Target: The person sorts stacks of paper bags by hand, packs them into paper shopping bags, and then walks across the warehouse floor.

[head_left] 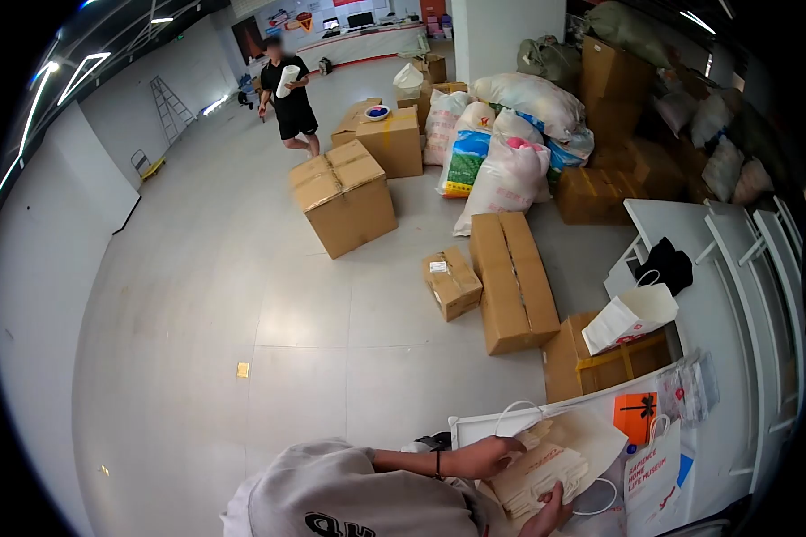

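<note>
Both my hands are at a paper bag with white rope handles, low in the frame over the white table. My left hand point(488, 456) has its fingers closed at the upper left edge of a stack of tan printed paper pieces point(542, 479). My right hand point(549, 515) pinches the lower right side of the same stack with the thumb on top. Behind the stack, the pale bag point(591, 434) spreads open to the right. An orange box with a black bow point(636, 412) and a white printed bag point(651, 474) lie to its right.
Cardboard boxes point(515, 282) stand on the floor beyond the table point(475, 430), with stuffed sacks point(506, 183) behind them. A white bag point(631, 315) and a black cloth point(667, 266) lie at the right. Another person point(291, 98) stands farther back.
</note>
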### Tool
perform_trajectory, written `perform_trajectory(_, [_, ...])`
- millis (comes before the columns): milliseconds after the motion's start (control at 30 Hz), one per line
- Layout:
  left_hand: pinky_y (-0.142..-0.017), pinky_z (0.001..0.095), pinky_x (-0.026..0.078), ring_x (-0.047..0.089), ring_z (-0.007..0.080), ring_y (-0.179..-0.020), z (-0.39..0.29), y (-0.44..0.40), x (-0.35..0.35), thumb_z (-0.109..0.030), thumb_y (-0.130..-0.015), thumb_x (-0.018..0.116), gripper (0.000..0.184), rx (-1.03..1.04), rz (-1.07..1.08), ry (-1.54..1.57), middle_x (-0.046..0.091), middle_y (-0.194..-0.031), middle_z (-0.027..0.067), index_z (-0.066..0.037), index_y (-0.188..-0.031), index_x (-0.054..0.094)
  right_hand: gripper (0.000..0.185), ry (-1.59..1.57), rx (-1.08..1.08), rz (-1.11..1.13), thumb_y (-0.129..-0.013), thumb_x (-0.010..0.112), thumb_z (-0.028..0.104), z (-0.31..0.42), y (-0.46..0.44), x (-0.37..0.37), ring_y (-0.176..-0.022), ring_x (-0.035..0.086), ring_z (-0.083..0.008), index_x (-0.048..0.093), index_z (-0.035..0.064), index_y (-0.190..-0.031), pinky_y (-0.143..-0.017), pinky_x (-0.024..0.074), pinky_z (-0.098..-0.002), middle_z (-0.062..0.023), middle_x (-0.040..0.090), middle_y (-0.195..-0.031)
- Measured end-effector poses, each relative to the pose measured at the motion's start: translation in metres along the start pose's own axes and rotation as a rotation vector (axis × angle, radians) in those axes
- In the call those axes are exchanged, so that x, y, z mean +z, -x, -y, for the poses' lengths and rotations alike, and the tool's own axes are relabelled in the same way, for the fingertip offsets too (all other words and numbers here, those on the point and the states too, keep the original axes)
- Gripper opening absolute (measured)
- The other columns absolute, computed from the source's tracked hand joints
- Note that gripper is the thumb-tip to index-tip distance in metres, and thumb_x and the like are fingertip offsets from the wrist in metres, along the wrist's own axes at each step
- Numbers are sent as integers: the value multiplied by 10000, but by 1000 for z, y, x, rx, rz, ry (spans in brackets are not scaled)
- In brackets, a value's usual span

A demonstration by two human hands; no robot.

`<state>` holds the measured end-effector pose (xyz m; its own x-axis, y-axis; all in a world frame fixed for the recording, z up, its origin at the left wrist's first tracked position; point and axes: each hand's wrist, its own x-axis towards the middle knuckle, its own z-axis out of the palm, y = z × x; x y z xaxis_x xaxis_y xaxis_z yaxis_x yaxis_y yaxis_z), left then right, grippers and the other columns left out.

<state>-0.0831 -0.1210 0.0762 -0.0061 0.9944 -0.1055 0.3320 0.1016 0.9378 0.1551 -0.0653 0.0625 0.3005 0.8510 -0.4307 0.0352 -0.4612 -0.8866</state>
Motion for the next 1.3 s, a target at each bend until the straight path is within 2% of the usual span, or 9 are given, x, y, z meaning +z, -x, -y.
perform_trajectory(67, [-852, 397, 573, 719, 319, -954, 7, 6, -16, 20, -872, 610, 233, 87, -32, 186, 726, -1058, 176, 29, -1094, 683, 331, -11, -9, 35, -810, 855, 251, -1, -2, 1, -682, 555, -208, 641, 2, -764, -656, 446, -384, -95, 640, -759])
perform_trajectory(233, [-661, 336, 567, 694, 155, -703, 29, 27, -48, 21, -832, 551, 114, -138, -192, 391, 709, -798, 81, 19, -817, 664, 395, 39, 7, 28, -800, 842, 325, -6, -7, -5, -689, 523, -224, 595, 33, -701, -684, 427, -394, -81, 596, -735])
perform_trajectory(367, [-742, 399, 576, 721, 308, -783, 76, 31, -36, 23, -840, 572, 145, -134, -418, 11, 744, -862, 139, -5, -928, 684, 406, 47, -14, 52, -796, 840, 348, -9, -9, -8, -732, 530, -230, 602, 26, -731, -707, 426, -396, -85, 592, -748])
perform_trajectory(400, [-908, 450, 557, 693, 410, -1016, 91, 31, -31, 57, -831, 553, 363, -244, -319, -33, 731, -1092, 215, -12, -1168, 666, 394, 20, 0, 64, -798, 837, 335, -8, -8, -8, -749, 537, -231, 605, 20, -749, -718, 430, -398, -89, 598, -757])
perform_trajectory(433, [-908, 450, 557, 693, 410, -1016, 100, 32, -23, 57, -831, 553, 363, -244, -327, -33, 731, -1092, 215, -12, -1168, 666, 382, -10, 14, 76, -800, 833, 322, -8, -7, -6, -767, 545, -231, 609, 14, -767, -728, 434, -400, -93, 603, -766])
perform_trajectory(500, [-1068, 472, 483, 602, 432, -1240, 113, 35, -5, 92, -811, 512, 609, -261, -231, -113, 632, -1313, 273, 2, -1413, 521, 376, 6, 14, 68, -798, 831, 310, -3, -4, -4, -765, 550, -234, 609, 8, -777, -726, 438, -405, -97, 606, -769])
perform_trajectory(533, [-1172, 447, 405, 451, 428, -1421, 117, 33, -6, 110, -799, 495, 824, -310, -12, -77, 451, -1517, 315, 0, -1585, 274, 369, 13, 17, 55, -795, 829, 298, -1, -2, -1, -763, 555, -237, 609, 2, -786, -723, 442, -411, -100, 609, -771])
perform_trajectory(800, [-1208, 406, 380, 296, 399, -1532, 114, 35, 29, 163, -695, 551, 1124, -226, 226, -65, 165, -1687, 277, -66, -1659, 19, 359, 57, 15, 69, -797, 821, 278, -14, -15, -7, -769, 567, -241, 607, -10, -819, -715, 451, -427, -122, 622, -817])
perform_trajectory(1300, [-1208, 409, 379, 390, 440, -1467, 116, 36, 58, -121, -767, 780, 1174, -99, 194, -36, 221, -1654, 303, -38, -1646, 7, 407, 103, 8, 75, -815, 799, 259, -4, -6, -5, -774, 581, -257, 597, -73, -933, -662, 463, -446, -148, 629, -834])
